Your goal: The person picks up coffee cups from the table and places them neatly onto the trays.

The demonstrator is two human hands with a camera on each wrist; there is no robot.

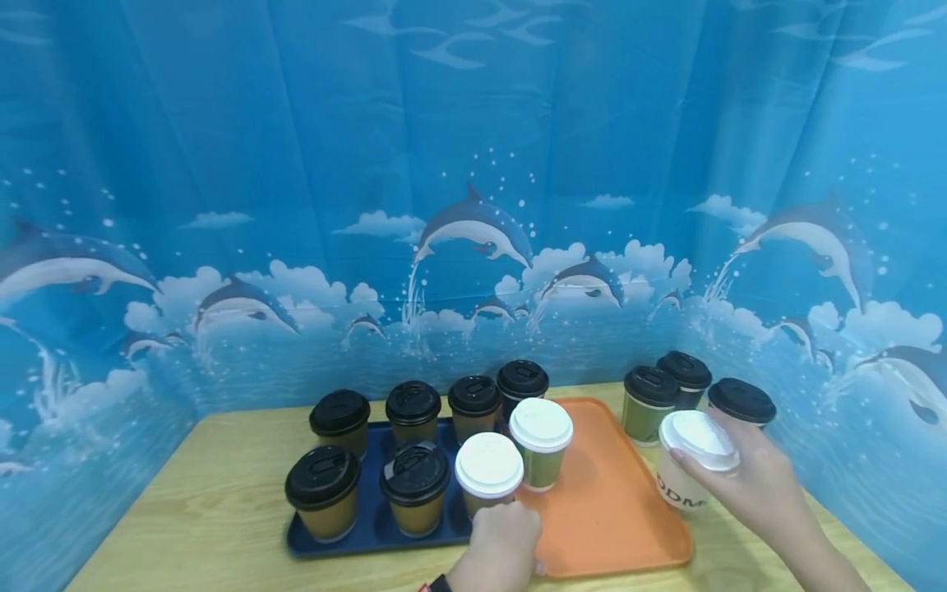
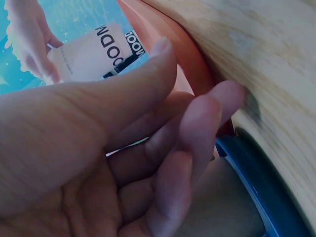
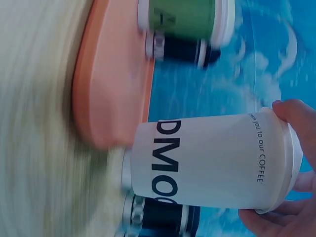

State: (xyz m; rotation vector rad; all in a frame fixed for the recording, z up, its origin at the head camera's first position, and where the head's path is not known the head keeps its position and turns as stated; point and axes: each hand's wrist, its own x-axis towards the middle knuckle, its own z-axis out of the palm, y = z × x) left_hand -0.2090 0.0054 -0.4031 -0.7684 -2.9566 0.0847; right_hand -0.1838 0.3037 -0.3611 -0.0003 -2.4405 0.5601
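My right hand (image 1: 758,481) grips a white paper cup (image 1: 673,483) by its white lid, thumb on one side and fingers on the other. Dark lettering runs around the cup, seen upright from the head and close up as a white cup (image 3: 212,160) in the right wrist view. My left hand (image 1: 503,538) hangs in front of a brown cup with a white lid (image 1: 488,467). Its fingers (image 2: 197,123) are loosely curled with nothing between them. A green cup with a white lid (image 1: 542,444) stands at the orange tray's left side.
On and around a dark blue tray (image 1: 367,530) stand several brown cups with black lids (image 1: 325,493). An orange tray (image 1: 607,526) lies to its right. Beyond my right hand are a green cup (image 1: 645,415) and black-lidded cups (image 1: 742,400). A dolphin curtain (image 1: 473,164) surrounds the wooden table (image 1: 222,477).
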